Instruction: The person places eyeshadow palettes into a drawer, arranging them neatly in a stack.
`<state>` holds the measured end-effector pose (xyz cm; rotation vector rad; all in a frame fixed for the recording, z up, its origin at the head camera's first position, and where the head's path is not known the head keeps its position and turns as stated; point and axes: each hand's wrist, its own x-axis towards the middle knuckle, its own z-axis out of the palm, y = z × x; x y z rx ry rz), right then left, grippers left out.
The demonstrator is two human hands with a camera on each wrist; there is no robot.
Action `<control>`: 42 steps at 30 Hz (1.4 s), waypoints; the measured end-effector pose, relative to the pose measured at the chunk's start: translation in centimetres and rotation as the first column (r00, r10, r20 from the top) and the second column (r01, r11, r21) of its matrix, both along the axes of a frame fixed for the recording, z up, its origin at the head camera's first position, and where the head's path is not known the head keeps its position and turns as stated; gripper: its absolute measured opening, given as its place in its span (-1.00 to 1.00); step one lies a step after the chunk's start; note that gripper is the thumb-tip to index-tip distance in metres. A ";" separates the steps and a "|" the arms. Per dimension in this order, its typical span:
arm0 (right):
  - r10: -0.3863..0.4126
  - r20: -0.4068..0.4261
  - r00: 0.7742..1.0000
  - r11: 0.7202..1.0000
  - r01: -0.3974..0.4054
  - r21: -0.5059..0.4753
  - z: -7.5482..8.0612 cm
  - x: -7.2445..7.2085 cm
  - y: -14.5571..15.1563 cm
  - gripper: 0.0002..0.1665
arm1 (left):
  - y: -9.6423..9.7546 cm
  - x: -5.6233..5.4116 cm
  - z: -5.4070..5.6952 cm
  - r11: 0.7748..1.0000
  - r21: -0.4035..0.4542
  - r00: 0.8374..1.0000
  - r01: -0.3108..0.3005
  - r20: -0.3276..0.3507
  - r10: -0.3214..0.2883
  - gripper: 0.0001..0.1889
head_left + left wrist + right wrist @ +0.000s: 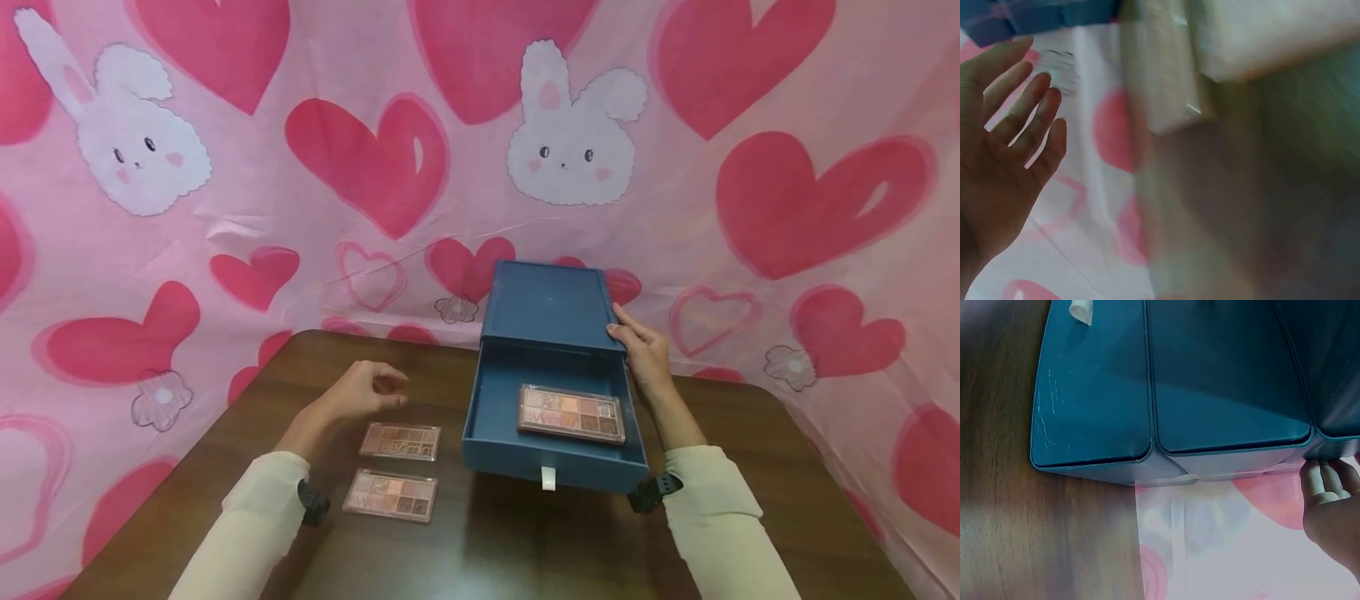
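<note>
A blue drawer box [551,304] stands with its top drawer [555,477] pulled out toward me. Inside that drawer lies an eyeshadow palette [572,413] with a clear lid. My right hand [647,354] is at the box's right side, thumb at the upper front edge; the right wrist view shows its fingers [1330,481] touching the side wall. My left hand [367,390] hovers left of the drawer with relaxed, slightly bent fingers and nothing in it. Just below it on the table are a brownish eyeshadow palette [401,442] and a paler eyeshadow palette [390,495].
Lower drawers [1091,387] of the same box are closed, one with a white pull tab [1082,310]. The brown wooden table [375,567] runs back to a pink cloth [480,183] printed with hearts and rabbits. Dark wrist straps [313,502] sit on both arms.
</note>
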<state>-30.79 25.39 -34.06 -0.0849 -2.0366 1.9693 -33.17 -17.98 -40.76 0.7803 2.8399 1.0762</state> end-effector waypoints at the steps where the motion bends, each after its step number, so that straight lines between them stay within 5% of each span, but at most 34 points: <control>1: -0.001 -0.004 1.000 1.000 0.001 0.001 0.0 0.0 -0.1 -0.41 | -0.5 -0.1 -0.5 1.000 -0.023 1.000 0.005 0.022 -0.005 -0.59; 11: 0.006 -0.026 1.000 1.000 -0.006 0.002 -0.2 0.0 0.0 -0.41 | -3.0 -0.1 -4.4 0.999 -0.034 0.999 0.015 0.049 -0.013 -0.48; 14: 0.006 -0.019 1.000 1.000 -0.006 0.006 -0.3 0.0 0.0 -0.41 | -3.2 0.0 -5.1 0.998 -0.051 0.994 0.032 0.102 -0.027 -0.46; 18: 0.004 -0.021 1.000 1.000 -0.004 0.006 -0.4 -0.1 0.0 -0.41 | -3.2 0.5 -5.3 0.995 -0.086 0.988 0.060 0.148 -0.047 -0.34; 23: 0.004 -0.025 1.000 1.000 -0.004 0.001 -0.5 -0.1 0.0 -0.41 | -3.1 1.0 -5.2 0.990 -0.111 0.989 0.085 0.129 -0.070 -0.24; 34: 0.010 -0.023 1.000 1.000 -0.010 -0.002 -0.5 -0.1 0.2 -0.39 | -3.1 1.3 -5.5 0.990 -0.052 0.980 0.132 0.158 -0.122 -0.28; 42: 0.008 -0.002 1.000 1.000 -0.008 0.006 -0.5 -0.1 0.2 -0.38 | -2.7 1.2 -5.6 0.986 -0.084 0.979 0.145 0.158 -0.130 -0.29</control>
